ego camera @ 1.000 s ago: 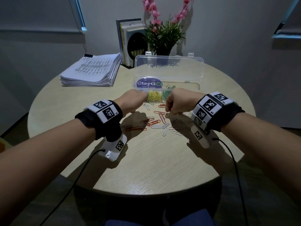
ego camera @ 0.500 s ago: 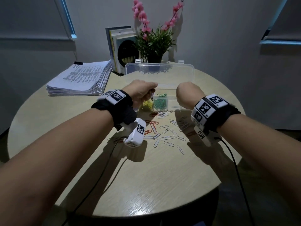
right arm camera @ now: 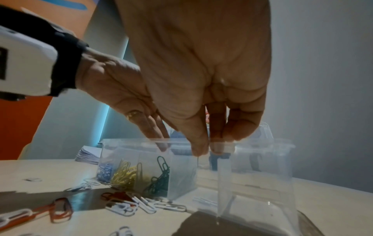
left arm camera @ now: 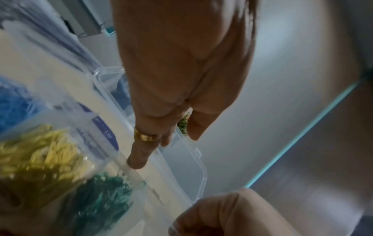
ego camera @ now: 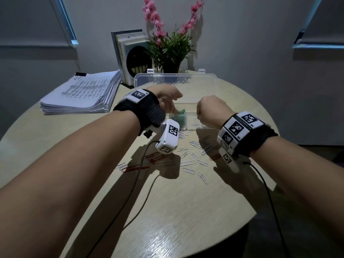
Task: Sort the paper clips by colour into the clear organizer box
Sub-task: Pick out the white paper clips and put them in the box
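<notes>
White and red paper clips lie loose on the desk, just in front of your wrists. Past them sits the clear organizer box, its long side running left to right. Your right hand hangs over an empty part of the box, fingers bunched, pinching something thin; I cannot tell what. Your left hand has straight fingers over the green clips. The loose clips lie nearer you than both hands.

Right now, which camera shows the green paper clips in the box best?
The right wrist view: green paper clips stand sharp through the clear wall. The left wrist view blurs them; the head view shows them partly hidden behind the left hand.
</notes>
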`<action>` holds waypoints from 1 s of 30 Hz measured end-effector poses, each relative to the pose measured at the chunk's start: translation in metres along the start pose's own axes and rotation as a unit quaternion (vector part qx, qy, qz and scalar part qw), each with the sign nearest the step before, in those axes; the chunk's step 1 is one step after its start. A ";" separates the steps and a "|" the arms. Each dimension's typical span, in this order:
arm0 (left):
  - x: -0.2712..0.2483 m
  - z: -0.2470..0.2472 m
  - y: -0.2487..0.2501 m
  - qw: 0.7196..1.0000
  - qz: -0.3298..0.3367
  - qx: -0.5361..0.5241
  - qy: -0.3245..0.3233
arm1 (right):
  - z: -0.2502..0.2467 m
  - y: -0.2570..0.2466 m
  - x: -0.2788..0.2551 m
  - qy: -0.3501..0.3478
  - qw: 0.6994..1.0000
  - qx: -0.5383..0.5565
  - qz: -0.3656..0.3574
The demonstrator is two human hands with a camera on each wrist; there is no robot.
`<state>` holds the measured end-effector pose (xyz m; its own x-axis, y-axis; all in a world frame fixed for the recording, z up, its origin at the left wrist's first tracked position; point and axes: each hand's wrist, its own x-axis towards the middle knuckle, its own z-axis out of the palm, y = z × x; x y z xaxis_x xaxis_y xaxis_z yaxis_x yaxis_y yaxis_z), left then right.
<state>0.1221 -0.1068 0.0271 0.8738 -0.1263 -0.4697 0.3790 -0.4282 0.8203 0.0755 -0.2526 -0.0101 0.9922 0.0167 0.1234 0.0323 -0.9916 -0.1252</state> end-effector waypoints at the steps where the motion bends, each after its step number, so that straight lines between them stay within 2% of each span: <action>1: -0.004 -0.001 0.001 1.000 0.004 -0.003 -0.006 | 0.000 0.000 0.000 0.000 1.000 0.000 0.000; 4: -0.018 -0.009 -0.001 0.999 0.032 -0.012 -0.021 | -0.001 -0.001 -0.002 -0.002 1.000 -0.004 -0.001; 7: -0.045 -0.023 -0.009 0.994 0.100 -0.010 -0.045 | -0.004 -0.004 -0.008 0.003 1.000 -0.010 -0.002; 10: -0.069 -0.044 -0.026 0.988 0.126 0.074 -0.044 | -0.006 -0.014 -0.016 0.028 0.999 -0.019 -0.010; 12: -0.078 -0.056 -0.043 0.981 0.123 0.144 -0.026 | -0.005 -0.025 -0.022 0.033 0.999 -0.013 -0.024; 14: -0.084 -0.066 -0.063 0.964 0.112 0.242 -0.003 | -0.003 -0.038 -0.027 0.004 0.999 0.011 -0.043; 17: -0.089 -0.075 -0.092 0.938 0.080 0.338 -0.002 | 0.000 -0.061 -0.038 -0.082 0.990 0.042 -0.109; 21: -0.098 -0.075 -0.119 0.899 0.047 0.435 -0.013 | 0.004 -0.089 -0.056 -0.187 0.966 0.012 -0.181; 25: -0.104 -0.078 -0.133 0.866 0.046 0.498 0.020 | 0.012 -0.102 -0.064 -0.196 0.958 0.003 -0.210; 27: -0.104 -0.080 -0.141 0.862 0.042 0.506 0.011 | 0.012 -0.104 -0.066 -0.204 0.956 0.003 -0.212; 30: -0.104 -0.087 -0.146 0.887 0.041 0.460 -0.003 | 0.008 -0.099 -0.062 -0.206 0.957 -0.003 -0.204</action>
<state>0.0027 0.0470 -0.0158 0.8839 -0.1947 -0.4253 -0.0970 -0.9657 0.2407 0.0117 -0.1545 -0.0132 0.8610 0.4499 -0.2371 0.4268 -0.8928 -0.1442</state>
